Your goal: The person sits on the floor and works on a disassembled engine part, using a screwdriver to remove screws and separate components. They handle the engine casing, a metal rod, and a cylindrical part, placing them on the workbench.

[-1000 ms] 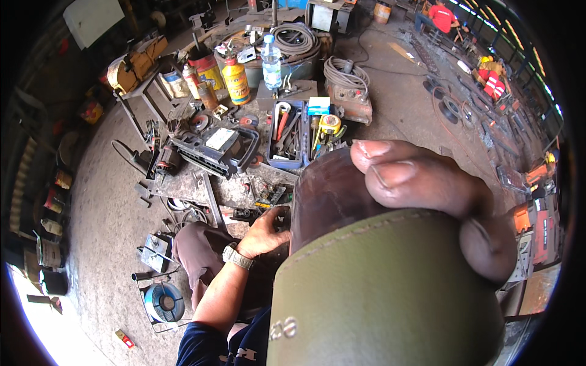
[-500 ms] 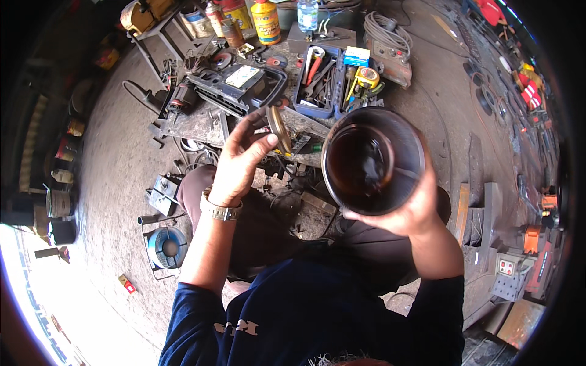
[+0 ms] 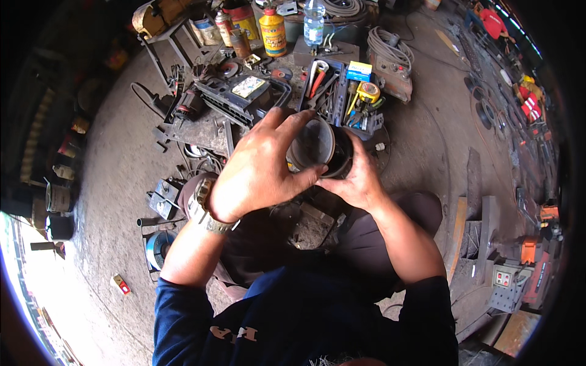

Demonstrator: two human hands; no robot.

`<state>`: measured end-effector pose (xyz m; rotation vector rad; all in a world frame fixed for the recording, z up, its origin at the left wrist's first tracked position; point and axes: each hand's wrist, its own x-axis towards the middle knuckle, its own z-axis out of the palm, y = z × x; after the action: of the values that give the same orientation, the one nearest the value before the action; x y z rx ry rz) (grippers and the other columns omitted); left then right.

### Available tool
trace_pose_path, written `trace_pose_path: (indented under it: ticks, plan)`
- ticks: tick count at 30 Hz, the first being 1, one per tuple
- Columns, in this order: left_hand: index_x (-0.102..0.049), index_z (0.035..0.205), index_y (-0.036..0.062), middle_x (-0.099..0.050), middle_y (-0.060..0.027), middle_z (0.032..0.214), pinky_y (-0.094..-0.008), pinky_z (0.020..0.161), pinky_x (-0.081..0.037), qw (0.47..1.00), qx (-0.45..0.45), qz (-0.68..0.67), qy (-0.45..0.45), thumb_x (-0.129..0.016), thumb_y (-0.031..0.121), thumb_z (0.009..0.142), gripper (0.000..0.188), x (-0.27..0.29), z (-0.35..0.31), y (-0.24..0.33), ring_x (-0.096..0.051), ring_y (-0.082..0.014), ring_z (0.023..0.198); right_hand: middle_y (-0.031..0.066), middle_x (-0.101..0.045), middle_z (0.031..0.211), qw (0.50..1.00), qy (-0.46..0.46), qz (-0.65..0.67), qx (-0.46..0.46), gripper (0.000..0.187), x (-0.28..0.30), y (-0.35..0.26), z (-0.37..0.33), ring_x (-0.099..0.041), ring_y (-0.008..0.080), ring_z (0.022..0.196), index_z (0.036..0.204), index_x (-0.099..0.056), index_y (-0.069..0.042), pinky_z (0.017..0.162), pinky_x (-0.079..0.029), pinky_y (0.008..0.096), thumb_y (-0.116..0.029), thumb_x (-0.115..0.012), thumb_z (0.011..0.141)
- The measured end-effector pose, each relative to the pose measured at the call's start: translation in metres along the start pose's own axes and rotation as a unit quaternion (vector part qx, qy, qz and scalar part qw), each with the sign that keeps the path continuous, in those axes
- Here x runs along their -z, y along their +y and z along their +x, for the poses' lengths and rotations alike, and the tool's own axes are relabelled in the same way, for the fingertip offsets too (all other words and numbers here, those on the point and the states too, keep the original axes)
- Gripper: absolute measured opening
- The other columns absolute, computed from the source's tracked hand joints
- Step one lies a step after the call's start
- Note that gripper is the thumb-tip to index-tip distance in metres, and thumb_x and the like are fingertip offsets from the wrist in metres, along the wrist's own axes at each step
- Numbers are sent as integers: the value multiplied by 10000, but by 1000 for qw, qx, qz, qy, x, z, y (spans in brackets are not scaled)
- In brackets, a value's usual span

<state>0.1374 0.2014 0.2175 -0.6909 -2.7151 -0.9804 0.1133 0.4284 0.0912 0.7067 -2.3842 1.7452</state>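
Observation:
My left hand grips a round lid by its edge, between the thumb and the fingers. Behind the lid, partly covered by it, is a dark cylindrical can. The fingers and thumb of my right hand are wrapped round that can from the right. The lid is tilted in front of the can's mouth; whether the two touch I cannot tell. Most of the can's inside is hidden now. Both hands are over the near edge of a low, cluttered workbench, above my knees.
Beyond my hands stands an opened toolbox with hand tools and a yellow tape measure. A black plastic case and a power tool lie on the left. Farther back are a yellow bottle, a water bottle and coiled cable.
My right hand has brought the can leftward and away from the camera. My left hand has moved right with the lid, which now covers part of the can. The dark liquid seen inside before is hidden.

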Motion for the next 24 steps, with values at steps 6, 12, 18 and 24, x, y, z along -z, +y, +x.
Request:
trace_pose_path:
  ticks: [6, 12, 18, 24]
  plan:
    - [-599, 1374, 35, -639, -237, 1099, -470, 900, -556, 994, -28, 97, -41, -856, 302, 748, 727, -5, -1, 0, -658, -431, 1045, 194, -602, 1381, 999, -4, -52, 12, 1017, -8, -15, 2, -609, 326, 1284, 1493, -391, -27, 1083, -492, 433, -136, -952, 651]
    - [-594, 1366, 23, -634, -268, 1171, -460, 895, -572, 996, -21, 80, -27, -819, 279, 773, 684, -21, -13, 2, -671, -434, 1065, 193, -609, 1367, 998, 5, -23, 50, 943, -13, -3, -6, -620, 298, 1257, 1483, -406, 3, 1074, -500, 426, -98, -918, 697]
    - [-570, 1378, -19, -651, -244, 1147, -468, 883, -568, 999, -3, 25, -22, -815, 292, 791, 708, -27, -20, -7, -678, -429, 1040, 186, -609, 1385, 999, -9, 52, -4, 941, -18, -4, -9, -607, 279, 1283, 1484, -413, 9, 1091, -493, 428, -139, -927, 711]
    - [-565, 1385, -24, -649, -250, 1193, -467, 908, -560, 1000, -17, 13, -10, -818, 355, 831, 717, -32, -15, -27, -673, -425, 1075, 150, -601, 1379, 992, -16, 123, -33, 922, -26, -1, -1, -611, 245, 1255, 1483, -403, 8, 1085, -497, 412, -76, -908, 715]
